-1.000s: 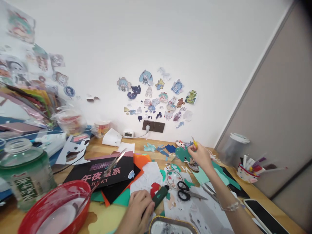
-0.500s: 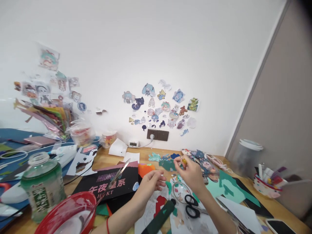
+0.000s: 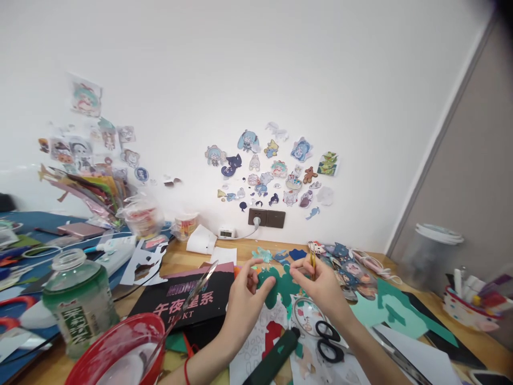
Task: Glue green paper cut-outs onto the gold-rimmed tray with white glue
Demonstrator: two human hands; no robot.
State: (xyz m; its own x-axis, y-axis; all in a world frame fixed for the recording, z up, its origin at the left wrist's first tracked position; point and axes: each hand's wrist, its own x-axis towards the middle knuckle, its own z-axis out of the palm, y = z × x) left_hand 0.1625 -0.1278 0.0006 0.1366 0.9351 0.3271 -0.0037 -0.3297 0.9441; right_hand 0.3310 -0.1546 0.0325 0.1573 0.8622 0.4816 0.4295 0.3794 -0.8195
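Both hands are raised just above the cluttered wooden desk (image 3: 188,258), close together near the middle of the view. The right hand (image 3: 323,289) pinches a small yellow-handled tool (image 3: 312,264) between thumb and fingers, its tip pointing up and away; what kind of tool it is cannot be told. The left hand (image 3: 246,302) has its thumb and forefinger spread apart, other fingers loosely curled, holding nothing that can be seen. Between and just beyond the two hands lies a dark green paper cut-out (image 3: 284,284), flat on the desk.

Nearer the person, below the right wrist, black-handled scissors (image 3: 327,342) rest on white paper scraps, with a dark green glue stick (image 3: 276,359) to their left. A black book with pink lettering (image 3: 188,297) lies left of the left hand. At the near left stand a red bowl (image 3: 116,350) with a clear ruler (image 3: 188,299) leaning in it, and a green bottle (image 3: 80,305). Cartoon stickers (image 3: 276,171) cover the far wall above a dark wall socket (image 3: 266,217). A pen cup (image 3: 471,307) sits at the far right.
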